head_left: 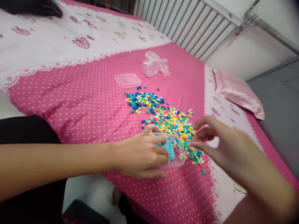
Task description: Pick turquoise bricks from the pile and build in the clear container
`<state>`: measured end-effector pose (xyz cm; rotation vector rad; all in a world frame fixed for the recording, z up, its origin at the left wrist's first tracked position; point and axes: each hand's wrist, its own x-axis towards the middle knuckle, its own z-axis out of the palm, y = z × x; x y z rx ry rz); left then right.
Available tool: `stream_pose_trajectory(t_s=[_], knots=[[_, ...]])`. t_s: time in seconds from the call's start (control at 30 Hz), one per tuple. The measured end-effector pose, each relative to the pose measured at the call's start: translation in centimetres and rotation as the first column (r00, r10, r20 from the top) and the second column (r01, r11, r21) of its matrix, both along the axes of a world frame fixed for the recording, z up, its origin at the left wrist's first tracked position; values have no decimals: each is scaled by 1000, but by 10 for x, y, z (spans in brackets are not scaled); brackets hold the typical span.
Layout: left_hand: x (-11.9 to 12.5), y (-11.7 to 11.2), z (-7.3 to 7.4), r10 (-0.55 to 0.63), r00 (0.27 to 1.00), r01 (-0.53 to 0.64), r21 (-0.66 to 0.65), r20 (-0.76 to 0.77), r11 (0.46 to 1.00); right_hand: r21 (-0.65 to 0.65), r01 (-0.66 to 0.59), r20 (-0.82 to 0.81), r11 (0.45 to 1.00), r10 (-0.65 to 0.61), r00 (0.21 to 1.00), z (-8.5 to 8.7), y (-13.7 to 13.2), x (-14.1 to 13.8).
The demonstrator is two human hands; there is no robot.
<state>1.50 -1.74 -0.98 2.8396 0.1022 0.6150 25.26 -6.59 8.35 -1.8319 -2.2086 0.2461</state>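
My left hand (pixel 144 152) lies over a shallow clear plastic container (pixel 179 163), its curled fingers over the inside and the thumb along the near edge. Beside those fingertips, a block of light blue bricks (pixel 171 149) sits in tight rows in the container, partly covered by the hand. A few loose pale yellow bricks show at its right side. My right hand (pixel 210 140) hovers at the right side of a heap of small coloured bricks (pixel 175 121), thumb and fingers drawn together in a pinch. Whatever is between those fingertips is too small to make out.
The heap spreads over a pink dotted bedsheet (pixel 93 102). Behind it lie a clear lid (pixel 127 80) and a clear plastic tub (pixel 154 65). One green brick (pixel 203 171) lies apart. A pink pillow (pixel 238 93) is at right, a metal bed rail (pixel 187 25) behind, a black-gloved hand (pixel 44 9) top left.
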Motion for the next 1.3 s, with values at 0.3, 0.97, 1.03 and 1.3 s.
stream_pose_trajectory(t_s=[0.3,0.97,1.03,1.3], knots=[[-5,5,6,1,1000,-2,-44,-23,999,-29,70,-519,997,-75,851,-30,55,42],[-56,139,5,705,697,-699,94,-131,709,190,185,-184,964,-150,971,-142,91,76],[-49,136,2,686,712,-677,114,-152,727,181,169,-187,969,-134,973,-145,91,73],[-45,132,6,741,662,-726,152,-109,671,135,110,-251,985,-73,965,-138,91,73]])
